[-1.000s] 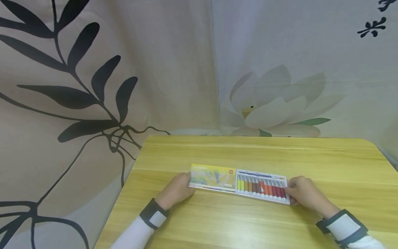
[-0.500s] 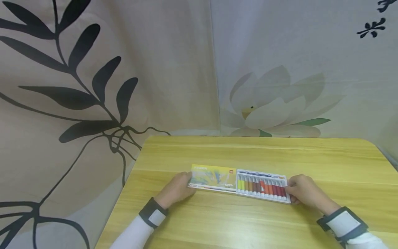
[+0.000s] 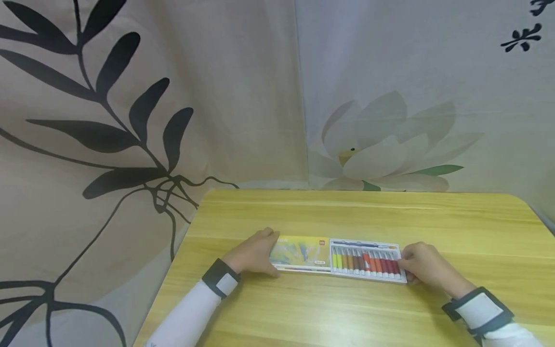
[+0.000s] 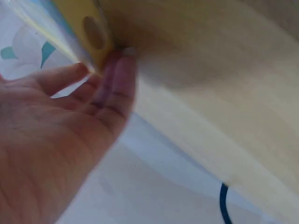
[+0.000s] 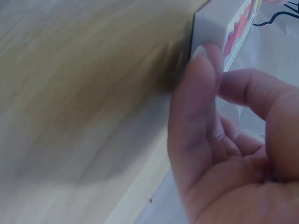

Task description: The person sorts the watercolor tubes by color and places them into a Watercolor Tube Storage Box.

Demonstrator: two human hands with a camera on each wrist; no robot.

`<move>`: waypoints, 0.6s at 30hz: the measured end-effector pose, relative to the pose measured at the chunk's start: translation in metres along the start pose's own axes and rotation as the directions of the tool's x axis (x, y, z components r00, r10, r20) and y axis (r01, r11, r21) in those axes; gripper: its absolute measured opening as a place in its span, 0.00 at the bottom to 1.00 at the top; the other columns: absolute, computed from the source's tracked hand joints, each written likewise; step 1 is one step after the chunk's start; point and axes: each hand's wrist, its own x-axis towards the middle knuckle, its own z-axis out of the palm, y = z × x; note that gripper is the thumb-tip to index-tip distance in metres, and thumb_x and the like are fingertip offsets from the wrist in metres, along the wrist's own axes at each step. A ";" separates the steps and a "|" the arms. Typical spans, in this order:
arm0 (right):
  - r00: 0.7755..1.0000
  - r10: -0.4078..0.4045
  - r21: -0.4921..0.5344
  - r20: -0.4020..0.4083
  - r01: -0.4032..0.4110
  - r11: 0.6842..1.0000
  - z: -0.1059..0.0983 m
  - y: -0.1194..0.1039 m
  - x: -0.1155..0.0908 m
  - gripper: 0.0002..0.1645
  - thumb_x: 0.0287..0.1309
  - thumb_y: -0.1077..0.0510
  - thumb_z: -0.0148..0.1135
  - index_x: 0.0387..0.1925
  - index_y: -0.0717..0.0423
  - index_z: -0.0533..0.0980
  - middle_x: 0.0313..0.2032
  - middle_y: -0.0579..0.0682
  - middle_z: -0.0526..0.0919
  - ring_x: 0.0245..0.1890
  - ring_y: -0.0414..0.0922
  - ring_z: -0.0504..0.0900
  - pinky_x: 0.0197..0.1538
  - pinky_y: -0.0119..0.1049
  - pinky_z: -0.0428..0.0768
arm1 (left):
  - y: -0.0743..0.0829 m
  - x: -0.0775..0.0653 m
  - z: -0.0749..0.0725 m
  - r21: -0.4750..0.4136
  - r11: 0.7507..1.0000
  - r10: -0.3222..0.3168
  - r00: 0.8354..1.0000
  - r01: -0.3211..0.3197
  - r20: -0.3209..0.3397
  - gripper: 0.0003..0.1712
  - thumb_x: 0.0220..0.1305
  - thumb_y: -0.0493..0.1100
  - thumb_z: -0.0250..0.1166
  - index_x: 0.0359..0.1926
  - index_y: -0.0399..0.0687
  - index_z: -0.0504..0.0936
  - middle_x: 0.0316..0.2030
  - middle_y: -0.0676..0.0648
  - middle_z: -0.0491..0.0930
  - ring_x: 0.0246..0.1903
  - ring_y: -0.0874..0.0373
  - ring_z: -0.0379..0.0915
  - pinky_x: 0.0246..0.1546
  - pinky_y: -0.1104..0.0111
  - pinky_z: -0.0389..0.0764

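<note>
A flat paint box lies across the table, its yellow sleeve (image 3: 300, 251) on the left and its white tray (image 3: 367, 279) pulled out to the right. Several paint tubes (image 3: 349, 260), from yellow through brown to red, stand in a row in the tray. My left hand (image 3: 256, 252) spans the sleeve's left end with thumb and fingers spread; in the left wrist view its fingertips are at the yellow end, beside a round cutout. My right hand (image 3: 424, 267) pinches the tray's right end, whose white end wall (image 5: 212, 28) shows in the right wrist view.
The wooden table (image 3: 321, 308) has rounded far corners. Behind it hangs a pale curtain (image 3: 243, 96) with printed dark leaves and a lotus. Dark bands (image 3: 220, 278) are strapped round both wrists.
My left hand has loosened from the sleeve's end and spread wider, moving right. The sleeve's left end has shifted slightly right and nearer to me. My right hand keeps its hold on the tray.
</note>
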 end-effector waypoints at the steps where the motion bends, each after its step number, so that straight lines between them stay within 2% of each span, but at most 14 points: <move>1: 1.000 -0.004 -0.001 0.002 0.004 1.000 0.000 0.000 0.000 0.08 0.66 0.65 0.65 0.40 0.70 0.83 0.25 0.50 0.82 0.22 0.44 0.80 0.23 0.36 0.81 | 0.000 0.001 0.001 0.000 1.000 0.007 1.000 -0.007 0.005 0.66 0.44 0.60 0.85 0.75 0.30 0.64 0.66 0.37 0.70 0.60 0.47 0.71 0.62 0.54 0.79; 6: 1.000 -0.009 0.006 -0.002 0.009 1.000 0.001 -0.006 -0.001 0.08 0.65 0.65 0.65 0.38 0.69 0.83 0.24 0.50 0.81 0.21 0.45 0.80 0.23 0.35 0.81 | 0.002 0.005 0.003 -0.006 1.000 0.027 0.999 -0.027 0.020 0.63 0.44 0.58 0.84 0.74 0.31 0.66 0.61 0.42 0.71 0.53 0.52 0.70 0.55 0.59 0.81; 11: 1.000 0.029 0.019 -0.009 -0.029 0.999 0.005 -0.010 -0.001 0.09 0.66 0.64 0.65 0.38 0.69 0.83 0.25 0.50 0.82 0.22 0.45 0.80 0.23 0.35 0.82 | 0.003 0.006 0.005 0.004 1.000 0.014 1.000 -0.014 0.011 0.62 0.42 0.59 0.83 0.73 0.31 0.68 0.57 0.45 0.72 0.48 0.56 0.68 0.49 0.63 0.81; 14: 1.000 0.025 0.015 -0.013 -0.024 1.000 0.007 -0.011 -0.001 0.09 0.66 0.64 0.65 0.38 0.69 0.83 0.25 0.50 0.82 0.21 0.45 0.80 0.23 0.35 0.81 | 0.004 0.007 0.007 0.011 1.000 0.019 1.000 -0.019 0.005 0.62 0.42 0.59 0.83 0.72 0.32 0.68 0.56 0.46 0.72 0.47 0.56 0.68 0.48 0.64 0.80; 18: 1.000 0.004 0.026 -0.010 -0.003 1.000 0.010 -0.013 -0.001 0.08 0.65 0.64 0.65 0.37 0.69 0.83 0.24 0.50 0.82 0.20 0.45 0.80 0.22 0.35 0.81 | 0.006 0.009 0.010 0.018 0.998 0.056 0.998 -0.056 0.004 0.61 0.43 0.59 0.82 0.72 0.32 0.68 0.56 0.46 0.72 0.48 0.56 0.68 0.49 0.65 0.80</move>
